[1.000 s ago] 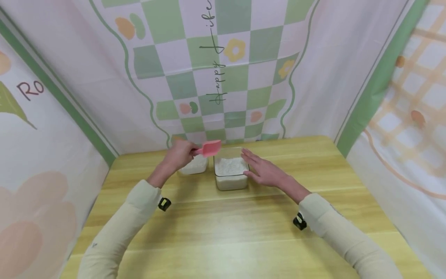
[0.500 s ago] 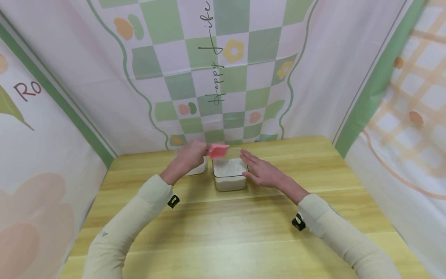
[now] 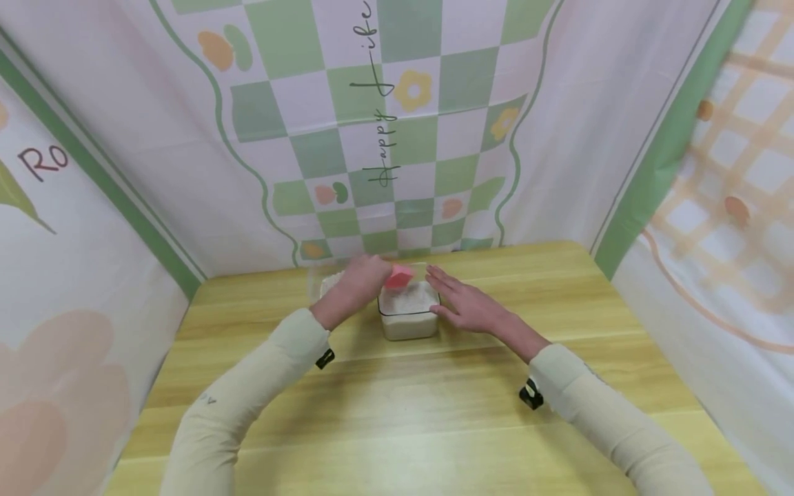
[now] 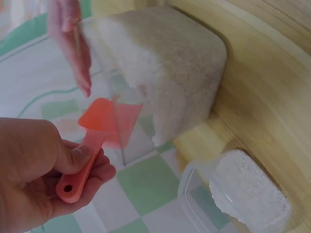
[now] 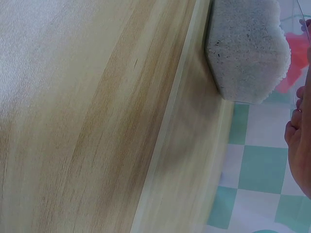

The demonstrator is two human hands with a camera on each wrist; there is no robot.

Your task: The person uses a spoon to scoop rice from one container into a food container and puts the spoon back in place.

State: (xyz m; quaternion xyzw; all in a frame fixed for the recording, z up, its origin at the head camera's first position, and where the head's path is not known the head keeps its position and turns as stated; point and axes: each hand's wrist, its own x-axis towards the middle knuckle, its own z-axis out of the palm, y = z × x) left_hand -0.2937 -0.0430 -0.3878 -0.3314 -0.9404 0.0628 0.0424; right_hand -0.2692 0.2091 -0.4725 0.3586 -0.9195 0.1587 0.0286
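The left hand point(image 3: 362, 279) has moved to the right since a second ago. Back then the pink scoop point(image 3: 398, 277) was up in the air between the two boxes. Now its front end dips down into the clear box of rice point(image 3: 408, 310). The right hand point(image 3: 468, 306) has stayed where it was, flat against the side of that box. The second box point(image 3: 329, 282) was easy to see before. Now the left hand covers most of it.

The head view shows both arms and the whole yellow table point(image 3: 397, 413). The big box sits at about 12 o'clock on the table, and the small one is at its 9 o'clock. The left wrist view shows more. The scoop point(image 4: 104, 131) goes behind the clear wall of the big box point(image 4: 165, 68), and the small box point(image 4: 243, 194) has rice in it too. The right wrist view shows only the rice box point(image 5: 245, 48) from low down, with a bit of pink behind it.

The left hand point(image 4: 34, 179) has its fingers curled tight around the scoop handle, with the thumb on top. The right hand has its fingers straight and a little apart. It holds nothing and just touches the box.
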